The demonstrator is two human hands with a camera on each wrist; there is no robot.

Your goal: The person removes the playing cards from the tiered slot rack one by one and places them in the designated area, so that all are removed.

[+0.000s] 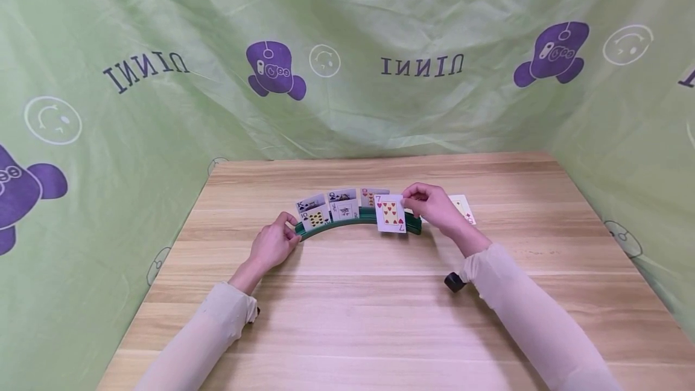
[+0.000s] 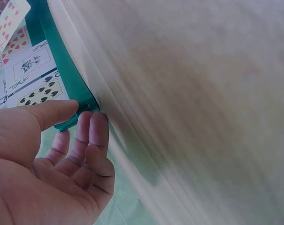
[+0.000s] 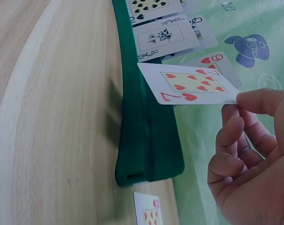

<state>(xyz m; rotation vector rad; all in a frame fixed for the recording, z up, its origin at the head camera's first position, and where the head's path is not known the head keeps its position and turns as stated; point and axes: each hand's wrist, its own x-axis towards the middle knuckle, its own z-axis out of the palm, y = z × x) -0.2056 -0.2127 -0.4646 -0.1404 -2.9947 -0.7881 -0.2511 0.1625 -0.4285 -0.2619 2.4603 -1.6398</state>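
Observation:
A curved green card holder (image 1: pixel 367 216) carries playing cards in two rows. My left hand (image 1: pixel 273 243) grips its left end, thumb on the front edge, with fingertips behind the end in the left wrist view. The right hand (image 1: pixel 434 207) pinches a seven of hearts (image 1: pixel 390 213) by its edge, held tilted above the right part of the holder. In front stand a ten of spades (image 1: pixel 316 218) and a joker (image 1: pixel 344 210). Behind them are a king (image 1: pixel 311 203) and a queen (image 1: pixel 342 194). A hearts card (image 1: pixel 368 197) is partly hidden by the seven.
Past the holder's right end, a red-marked card (image 1: pixel 463 207) lies on the wooden table (image 1: pixel 347 306), partly covered by the right hand. A green printed cloth (image 1: pixel 347 113) hangs behind and at both sides. A black device (image 1: pixel 455 282) sits under the right wrist.

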